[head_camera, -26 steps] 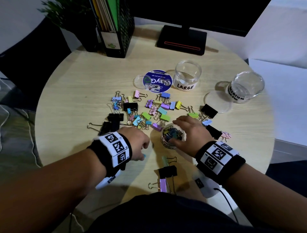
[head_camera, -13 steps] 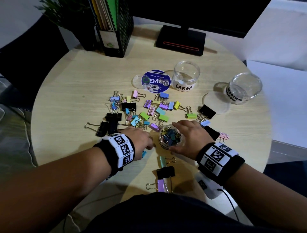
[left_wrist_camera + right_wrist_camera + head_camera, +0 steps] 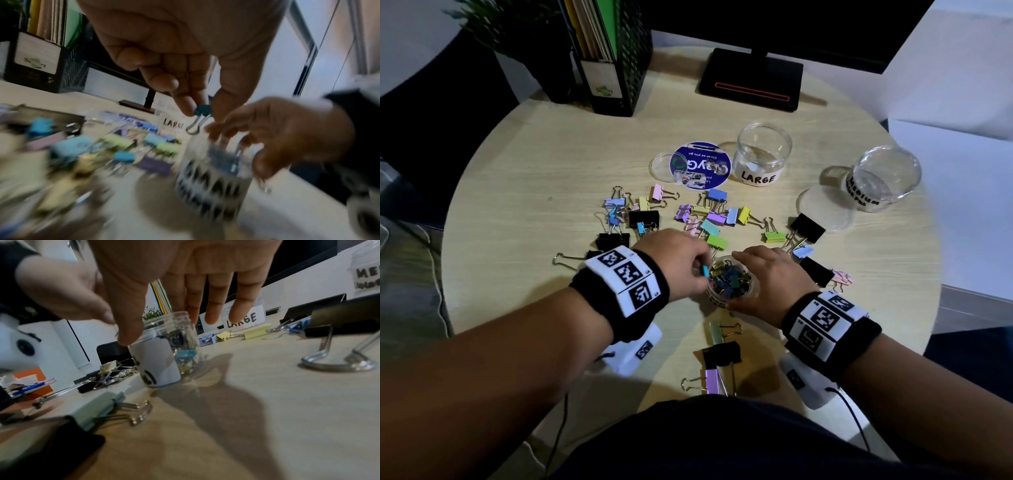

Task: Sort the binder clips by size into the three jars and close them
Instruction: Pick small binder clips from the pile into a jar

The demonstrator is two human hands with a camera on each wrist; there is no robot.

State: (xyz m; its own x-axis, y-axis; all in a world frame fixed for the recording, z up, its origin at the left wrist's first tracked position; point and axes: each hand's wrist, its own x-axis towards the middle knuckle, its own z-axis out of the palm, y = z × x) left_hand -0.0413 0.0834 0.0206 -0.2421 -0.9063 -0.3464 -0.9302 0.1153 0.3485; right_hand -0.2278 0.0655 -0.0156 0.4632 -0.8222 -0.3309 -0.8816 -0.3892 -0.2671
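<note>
The small jar (image 3: 729,279), part full of small clips, stands near the table's front. My right hand (image 3: 767,277) grips its side; in the right wrist view the thumb and fingers of that hand (image 3: 160,324) wrap the jar (image 3: 162,356). My left hand (image 3: 688,262) pinches a small blue clip (image 3: 704,271) right at the jar's rim. The left wrist view shows that clip (image 3: 202,110) between thumb and finger, wire handles hanging above the jar (image 3: 213,175). Several loose coloured and black clips (image 3: 709,219) lie behind the jar.
The jar marked LARGE (image 3: 762,159) and the jar marked MEDIUM (image 3: 883,178) are open at the back right, each with a clear lid (image 3: 825,209) nearby. A blue disc (image 3: 700,166), a file holder (image 3: 616,68) and a monitor base (image 3: 751,80) sit further back. Three clips (image 3: 720,354) lie by the front edge.
My left hand has risen from the table and moved right to the small jar's rim with the small blue clip. The right hand stays on the jar.
</note>
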